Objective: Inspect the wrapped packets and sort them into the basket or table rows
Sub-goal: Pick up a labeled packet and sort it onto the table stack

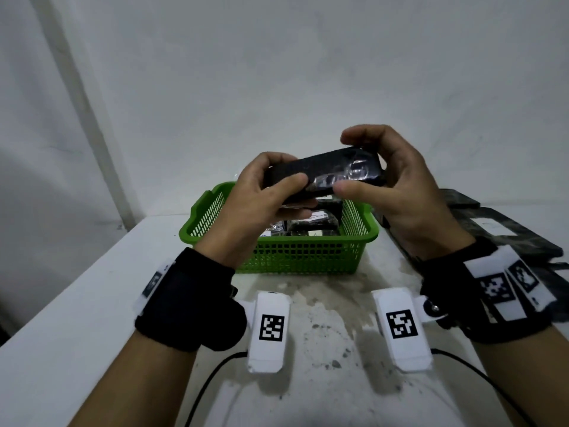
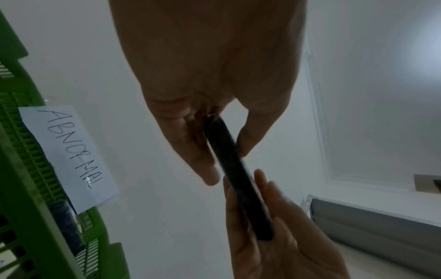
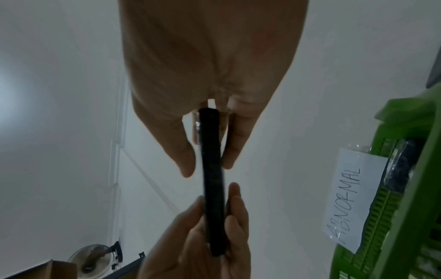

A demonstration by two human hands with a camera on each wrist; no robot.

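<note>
I see my left hand (image 1: pixel 261 192) and right hand (image 1: pixel 397 186), fingers curled around one black packet (image 1: pixel 326 171), holding it up over the green basket (image 1: pixel 295 257) on the surface (image 1: pixel 332 306).

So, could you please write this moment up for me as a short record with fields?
held item: black wrapped packet, raised above the basket
left hand: grips the packet's left end, thumb on top
right hand: grips the packet's right end
basket: green, on the table, with more packets inside
label: paper on the basket reading ABNORMAL
table rows: dark packets laid to the right of the basket
stage: packet under inspection, not yet sorted
</note>
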